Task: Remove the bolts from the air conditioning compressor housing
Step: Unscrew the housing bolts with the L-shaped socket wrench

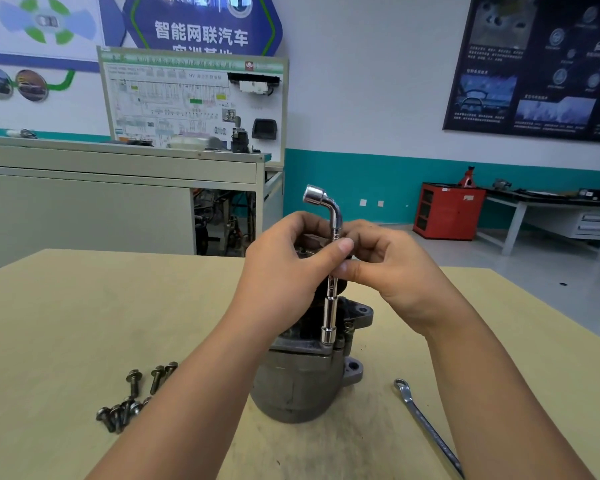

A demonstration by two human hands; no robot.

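The grey compressor housing stands upright on the wooden table. A chrome L-shaped socket wrench stands vertically, its lower socket seated on the housing's upper flange. My left hand and my right hand both pinch the wrench shaft from either side, thumbs near the middle. Several removed bolts lie on the table left of the housing.
A ring spanner lies on the table to the right of the housing. Beyond the table are a grey workbench with a training board, a red cabinet and another bench at the right wall.
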